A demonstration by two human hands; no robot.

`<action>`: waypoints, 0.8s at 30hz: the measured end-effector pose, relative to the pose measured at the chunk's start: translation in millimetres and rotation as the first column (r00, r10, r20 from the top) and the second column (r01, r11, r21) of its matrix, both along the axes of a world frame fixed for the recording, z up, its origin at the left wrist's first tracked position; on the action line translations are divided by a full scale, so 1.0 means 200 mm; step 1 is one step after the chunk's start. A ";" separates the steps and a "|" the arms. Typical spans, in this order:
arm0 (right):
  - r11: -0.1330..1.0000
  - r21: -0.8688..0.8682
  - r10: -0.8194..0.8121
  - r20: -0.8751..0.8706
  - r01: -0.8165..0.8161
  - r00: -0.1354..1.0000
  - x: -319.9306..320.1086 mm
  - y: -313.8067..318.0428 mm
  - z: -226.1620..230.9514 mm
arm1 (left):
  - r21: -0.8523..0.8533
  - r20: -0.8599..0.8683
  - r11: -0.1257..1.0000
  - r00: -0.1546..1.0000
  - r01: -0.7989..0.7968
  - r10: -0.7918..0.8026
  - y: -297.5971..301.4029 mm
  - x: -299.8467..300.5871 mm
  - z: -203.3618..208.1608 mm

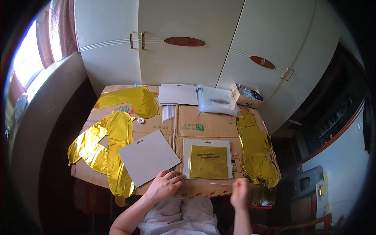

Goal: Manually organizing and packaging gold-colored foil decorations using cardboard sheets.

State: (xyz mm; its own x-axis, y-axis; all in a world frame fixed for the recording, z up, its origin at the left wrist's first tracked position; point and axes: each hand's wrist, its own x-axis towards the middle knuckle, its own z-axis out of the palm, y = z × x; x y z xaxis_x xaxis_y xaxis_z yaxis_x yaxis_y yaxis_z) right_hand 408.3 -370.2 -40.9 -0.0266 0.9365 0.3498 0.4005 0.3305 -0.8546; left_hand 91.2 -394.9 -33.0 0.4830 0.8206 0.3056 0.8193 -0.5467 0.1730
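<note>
Before me lies a clear plastic bag (185, 164) holding a white hang-hole card (207, 142) and a folded gold foil sheet (208, 162) with dark print. My left hand (166, 185), fingers bent, grips the bag's lower left corner, its thumb mostly hidden. My right hand (239, 192) is closed and smeared by motion beyond the bag's lower right corner. From its fingers a thin whitish strip (221, 183) stretches left along the bag's lower edge. A loose white card (149, 156) with a hang hole lies tilted beside my left hand.
Gold foil balloons (119, 135) lie flat at the left; another gold foil piece (256, 147) lies at the right. Further back are stacked white cards (178, 94), clear straws (168, 112), clear bags (217, 100), a small box (247, 96) and a white roll (141, 121). Cardboard (156, 127) covers the table.
</note>
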 end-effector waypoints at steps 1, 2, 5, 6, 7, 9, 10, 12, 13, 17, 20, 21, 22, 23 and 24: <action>0.988 0.001 -0.154 0.037 0.154 0.987 0.14 -0.01 0.00 | -0.007 0.005 1.000 1.000 0.000 0.000 0.00 0.00 0.01; 0.940 -0.035 -0.337 0.056 0.339 0.940 0.26 -0.02 0.01 | -0.016 0.010 1.000 1.000 0.001 -0.001 0.00 0.00 0.02; 0.759 -0.042 -0.651 -0.017 0.650 0.759 0.78 -0.05 -0.21 | -0.004 0.014 1.000 1.000 0.001 -0.001 0.00 0.00 0.02; 0.707 -0.078 -0.694 0.112 0.703 0.711 0.91 -0.10 -0.20 | 0.006 0.016 1.000 1.000 0.001 -0.001 0.00 0.00 0.02; 0.668 -0.074 -0.741 0.032 0.741 0.671 1.03 -0.15 -0.23 | -0.001 0.023 1.000 1.000 0.011 -0.011 0.00 0.01 0.02; 0.606 -0.074 -0.795 -0.052 0.792 0.604 1.17 -0.23 -0.28 | -0.021 0.031 1.000 1.000 0.002 -0.002 -0.02 0.00 0.02; 0.577 -0.072 -0.817 -0.056 0.814 0.574 1.20 -0.26 -0.28 | -0.018 0.045 1.000 0.999 0.004 -0.003 -0.03 -0.01 0.02; 0.692 -0.099 -0.722 -0.080 0.715 0.687 1.17 -0.31 -0.28 | -0.014 0.066 1.000 0.998 0.001 0.000 -0.06 -0.02 0.02; 0.783 -0.133 -0.619 -0.072 0.608 0.782 1.00 -0.33 -0.14 | 0.007 0.075 1.000 0.997 -0.019 0.018 -0.08 -0.02 0.02; 0.992 -0.113 0.024 -0.201 -0.048 0.979 0.38 -0.40 0.15 | -0.030 0.146 0.999 0.989 -0.021 0.026 -0.18 0.06 0.09; 0.811 -0.049 0.579 -0.065 -0.582 0.813 0.02 -0.42 0.16 | -0.119 0.377 0.983 0.922 0.139 -0.085 -0.30 0.19 0.15; 0.732 -0.113 0.637 -0.238 -0.672 0.733 -0.08 -0.44 0.17 | -0.189 0.523 0.958 0.847 0.217 -0.089 -0.32 0.25 0.15; 0.658 -0.179 0.672 -0.298 -0.731 0.678 -0.15 -0.44 0.10 | -0.245 0.658 0.921 0.749 0.303 -0.072 -0.36 0.29 0.13; 0.604 -0.142 0.681 -0.419 -0.784 0.601 -0.23 -0.44 0.11 | -0.355 0.685 0.884 0.729 0.304 0.024 -0.40 0.29 0.09; 0.548 -0.071 0.734 -0.439 -0.834 0.519 -0.29 -0.42 0.10 | -0.458 0.697 0.835 0.707 0.306 0.123 -0.45 0.27 0.05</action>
State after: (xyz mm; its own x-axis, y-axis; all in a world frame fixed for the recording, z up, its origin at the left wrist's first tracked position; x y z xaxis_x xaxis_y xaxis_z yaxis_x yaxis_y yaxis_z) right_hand 350.7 -454.5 -20.8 -0.7288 0.6340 0.2587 -0.2285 0.1309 -0.9647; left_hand 145.2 -485.0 -22.7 0.3971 0.9085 0.1300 0.3013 -0.2628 0.9166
